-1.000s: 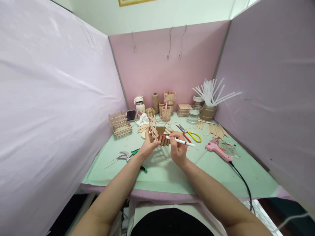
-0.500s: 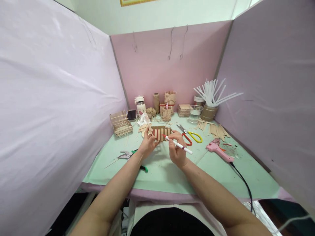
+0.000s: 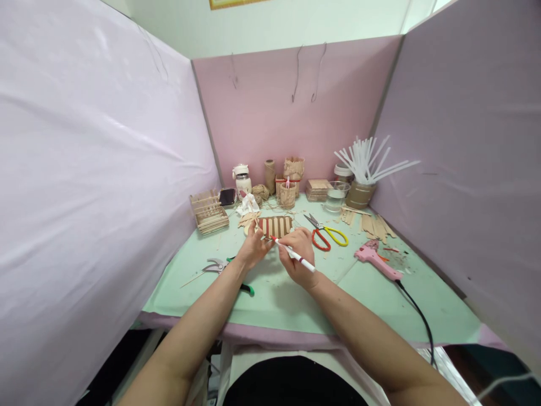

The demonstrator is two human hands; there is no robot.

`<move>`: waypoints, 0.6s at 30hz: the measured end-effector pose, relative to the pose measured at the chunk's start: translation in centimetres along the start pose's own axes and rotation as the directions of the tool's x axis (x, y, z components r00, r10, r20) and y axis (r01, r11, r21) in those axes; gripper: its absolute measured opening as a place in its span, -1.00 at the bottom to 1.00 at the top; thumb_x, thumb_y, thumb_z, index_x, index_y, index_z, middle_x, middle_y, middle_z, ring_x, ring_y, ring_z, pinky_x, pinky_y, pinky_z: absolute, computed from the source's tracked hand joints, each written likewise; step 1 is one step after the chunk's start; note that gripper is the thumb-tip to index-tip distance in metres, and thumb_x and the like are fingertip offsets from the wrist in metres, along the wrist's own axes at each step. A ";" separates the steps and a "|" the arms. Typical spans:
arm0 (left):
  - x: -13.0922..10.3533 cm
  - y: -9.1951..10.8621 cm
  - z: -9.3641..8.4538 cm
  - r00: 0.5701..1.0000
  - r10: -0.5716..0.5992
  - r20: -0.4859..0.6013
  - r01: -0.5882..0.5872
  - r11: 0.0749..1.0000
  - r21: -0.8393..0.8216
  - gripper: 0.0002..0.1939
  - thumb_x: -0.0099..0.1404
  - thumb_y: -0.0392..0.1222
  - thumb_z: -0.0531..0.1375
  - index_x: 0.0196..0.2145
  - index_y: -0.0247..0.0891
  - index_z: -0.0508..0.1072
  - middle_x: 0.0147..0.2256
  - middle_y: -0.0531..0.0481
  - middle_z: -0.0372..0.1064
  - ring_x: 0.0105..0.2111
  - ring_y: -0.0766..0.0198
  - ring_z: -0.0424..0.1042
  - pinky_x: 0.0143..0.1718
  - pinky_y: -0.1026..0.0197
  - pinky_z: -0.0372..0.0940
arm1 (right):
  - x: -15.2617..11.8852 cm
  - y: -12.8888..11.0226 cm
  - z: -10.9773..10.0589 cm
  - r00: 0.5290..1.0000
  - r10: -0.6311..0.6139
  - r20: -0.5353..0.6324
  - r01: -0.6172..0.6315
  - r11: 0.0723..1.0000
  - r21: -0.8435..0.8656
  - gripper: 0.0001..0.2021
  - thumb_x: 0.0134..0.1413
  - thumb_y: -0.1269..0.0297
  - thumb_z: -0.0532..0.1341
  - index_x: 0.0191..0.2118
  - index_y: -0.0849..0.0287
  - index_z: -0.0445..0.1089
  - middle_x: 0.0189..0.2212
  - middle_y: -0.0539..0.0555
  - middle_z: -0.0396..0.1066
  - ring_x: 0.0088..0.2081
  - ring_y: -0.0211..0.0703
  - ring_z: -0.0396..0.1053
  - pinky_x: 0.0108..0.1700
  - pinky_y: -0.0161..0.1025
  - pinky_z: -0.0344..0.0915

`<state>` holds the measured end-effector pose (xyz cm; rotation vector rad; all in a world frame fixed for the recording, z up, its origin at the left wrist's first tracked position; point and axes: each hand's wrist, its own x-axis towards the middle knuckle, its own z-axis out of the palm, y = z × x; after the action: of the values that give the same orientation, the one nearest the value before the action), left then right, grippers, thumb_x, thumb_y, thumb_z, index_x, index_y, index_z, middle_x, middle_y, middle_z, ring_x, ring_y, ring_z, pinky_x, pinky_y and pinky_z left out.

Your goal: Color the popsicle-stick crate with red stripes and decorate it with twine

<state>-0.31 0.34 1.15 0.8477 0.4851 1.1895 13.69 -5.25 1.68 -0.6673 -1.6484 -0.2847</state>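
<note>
My left hand (image 3: 254,247) is closed on the left end of a small striped piece (image 3: 276,226), brown with pale wooden strips across it. Toward its left end some of the strips are coloured red. My right hand (image 3: 299,256) grips a white marker (image 3: 301,260) with a red tip and a dark red band. The tip is at the near edge of the striped piece; whether it touches cannot be made out. Pruning shears (image 3: 217,266) with green handles lie partly under my left forearm. Scissors (image 3: 323,231) with red and yellow handles rest beyond my right hand.
A pink glue gun (image 3: 377,260) with a black cord lies at the right. Behind stand a stick basket (image 3: 210,213), a bottle (image 3: 242,183), twine (image 3: 261,193), a water bowl (image 3: 336,197) and a pot of white glue sticks (image 3: 360,194). Loose craft sticks (image 3: 376,226) lie back right.
My right hand has moved left and nearer with the marker, from the middle of the strips to the near edge. The striped piece has tilted so more of its face shows.
</note>
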 end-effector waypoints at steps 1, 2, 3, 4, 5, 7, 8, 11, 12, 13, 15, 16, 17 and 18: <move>0.0 -0.1 0.0 1.000 0.006 0.007 -0.006 1.000 0.004 -0.36 -0.05 0.02 0.44 -0.02 -0.02 0.33 -0.04 0.02 0.40 -0.06 0.19 0.41 0.02 0.09 0.27 | 0.0 0.0 0.1 1.000 -0.002 0.011 0.002 1.000 -0.007 -0.89 0.16 0.44 0.14 -0.22 0.10 0.29 -0.41 0.01 0.41 -0.32 -0.17 0.35 -0.07 -0.04 0.19; 0.0 -0.1 -0.1 1.000 0.011 0.014 -0.011 1.000 0.007 -0.34 -0.06 0.03 0.44 -0.02 -0.02 0.33 -0.03 0.02 0.39 -0.05 0.19 0.41 0.03 0.09 0.26 | -0.1 0.0 0.1 1.000 0.000 0.018 0.001 1.000 -0.013 -0.89 0.16 0.44 0.15 -0.21 0.10 0.30 -0.41 0.00 0.43 -0.32 -0.18 0.36 -0.06 -0.04 0.18; 0.1 -0.2 -0.1 1.000 0.013 0.020 -0.013 1.000 0.008 -0.33 -0.07 0.04 0.44 -0.02 -0.02 0.33 -0.02 0.02 0.39 -0.04 0.18 0.41 0.03 0.10 0.26 | -0.1 0.0 0.2 1.000 0.004 0.022 -0.003 1.000 -0.016 -0.89 0.16 0.44 0.15 -0.21 0.10 0.30 -0.40 0.00 0.44 -0.32 -0.18 0.37 -0.06 -0.05 0.17; 0.1 -0.2 -0.2 1.000 0.015 0.024 -0.015 1.000 0.011 -0.32 -0.08 0.05 0.44 -0.02 -0.01 0.32 -0.01 0.03 0.39 -0.03 0.19 0.40 0.04 0.10 0.26 | -0.1 0.0 0.2 1.000 0.009 0.025 -0.009 1.000 -0.017 -0.90 0.16 0.44 0.15 -0.21 0.11 0.30 -0.40 0.00 0.44 -0.31 -0.18 0.37 -0.05 -0.05 0.16; 0.1 -0.3 -0.2 1.000 0.016 0.026 -0.016 1.000 0.014 -0.32 -0.08 0.05 0.45 -0.02 -0.01 0.32 0.00 0.03 0.38 -0.03 0.20 0.40 0.04 0.11 0.26 | -0.2 0.0 0.3 0.999 0.016 0.027 -0.016 1.000 -0.018 -0.90 0.17 0.43 0.15 -0.22 0.11 0.31 -0.40 0.00 0.45 -0.30 -0.18 0.38 -0.05 -0.05 0.16; 0.0 -0.3 -0.3 0.999 0.017 0.028 -0.017 1.000 0.023 -0.33 -0.06 0.04 0.44 -0.01 -0.01 0.31 0.01 0.04 0.38 -0.02 0.21 0.39 0.03 0.12 0.26 | -0.2 0.1 0.3 0.999 0.027 0.031 -0.027 0.999 -0.020 -0.91 0.17 0.42 0.15 -0.22 0.11 0.31 -0.39 0.00 0.45 -0.30 -0.17 0.39 -0.04 -0.05 0.15; 0.0 -0.2 -0.3 1.000 0.017 0.027 -0.017 0.999 0.029 -0.34 -0.05 0.04 0.43 -0.01 0.00 0.30 0.01 0.04 0.37 -0.01 0.22 0.39 0.03 0.13 0.26 | -0.2 0.1 0.3 0.999 0.029 0.034 -0.028 0.999 -0.020 -0.91 0.17 0.42 0.15 -0.22 0.10 0.32 -0.39 0.00 0.45 -0.30 -0.17 0.38 -0.04 -0.05 0.14; 0.0 -0.2 -0.2 1.000 0.010 0.016 -0.011 0.999 0.039 -0.35 -0.03 0.02 0.42 0.00 0.01 0.29 0.01 0.04 0.37 0.00 0.20 0.38 0.02 0.11 0.26 | -0.2 0.1 0.3 0.999 0.025 0.045 -0.025 1.000 -0.018 -0.91 0.16 0.42 0.15 -0.23 0.09 0.31 -0.39 0.00 0.46 -0.32 -0.17 0.37 -0.05 -0.05 0.14; 0.0 -0.2 -0.2 1.000 0.010 0.011 -0.010 0.999 0.039 -0.34 -0.03 0.01 0.42 0.00 0.01 0.29 0.00 0.04 0.37 0.00 0.20 0.38 0.02 0.11 0.27 | -0.2 0.1 0.3 0.998 0.025 0.049 -0.025 1.000 -0.018 -0.91 0.16 0.42 0.14 -0.23 0.09 0.30 -0.40 0.00 0.45 -0.32 -0.17 0.36 -0.05 -0.05 0.14; 0.0 -0.2 -0.2 1.000 0.009 0.006 -0.010 0.999 0.038 -0.34 -0.03 0.00 0.43 0.01 0.02 0.28 0.00 0.04 0.38 0.00 0.20 0.38 0.01 0.11 0.27 | -0.2 0.1 0.3 0.998 0.027 0.050 -0.026 0.999 -0.020 -0.91 0.16 0.42 0.14 -0.23 0.09 0.30 -0.40 0.00 0.45 -0.32 -0.17 0.37 -0.05 -0.05 0.14; 0.1 -0.3 -0.3 1.000 0.012 0.002 -0.012 0.999 0.033 -0.33 -0.04 0.00 0.43 0.01 0.02 0.28 0.00 0.04 0.38 -0.01 0.20 0.39 0.00 0.12 0.28 | -0.2 0.1 0.3 0.998 0.028 0.049 -0.027 0.999 -0.028 -0.91 0.17 0.42 0.14 -0.23 0.09 0.30 -0.39 0.00 0.46 -0.31 -0.17 0.37 -0.05 -0.05 0.13; 0.1 -0.3 -0.3 1.000 0.012 0.000 -0.012 0.999 0.033 -0.33 -0.04 0.00 0.43 0.01 0.02 0.27 -0.01 0.05 0.38 -0.02 0.21 0.39 -0.02 0.13 0.29 | -0.2 0.1 0.3 0.998 0.027 0.049 -0.026 0.999 -0.032 -0.91 0.17 0.42 0.14 -0.22 0.09 0.30 -0.39 0.00 0.46 -0.30 -0.16 0.38 -0.04 -0.05 0.13; 0.2 -0.4 -0.4 1.000 0.012 -0.003 -0.012 0.999 0.034 -0.33 -0.04 0.00 0.43 0.01 0.02 0.28 -0.01 0.05 0.38 -0.04 0.22 0.40 -0.03 0.14 0.30 | -0.2 0.2 0.3 0.998 0.027 0.049 -0.025 0.999 -0.035 -0.91 0.17 0.42 0.15 -0.22 0.09 0.30 -0.39 0.00 0.46 -0.30 -0.16 0.38 -0.04 -0.05 0.13; 0.2 -0.4 -0.5 1.000 0.013 -0.004 -0.012 0.999 0.036 -0.34 -0.04 -0.01 0.43 0.01 0.02 0.28 -0.01 0.05 0.38 -0.05 0.23 0.41 -0.05 0.15 0.30 | -0.3 0.2 0.3 0.998 0.027 0.051 -0.025 0.999 -0.036 -0.90 0.17 0.43 0.15 -0.22 0.09 0.30 -0.38 0.01 0.46 -0.29 -0.16 0.38 -0.04 -0.05 0.13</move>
<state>-0.31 0.64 0.54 0.8799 0.5063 1.1973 13.53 -4.99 1.33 -0.7281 -1.6860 -0.2805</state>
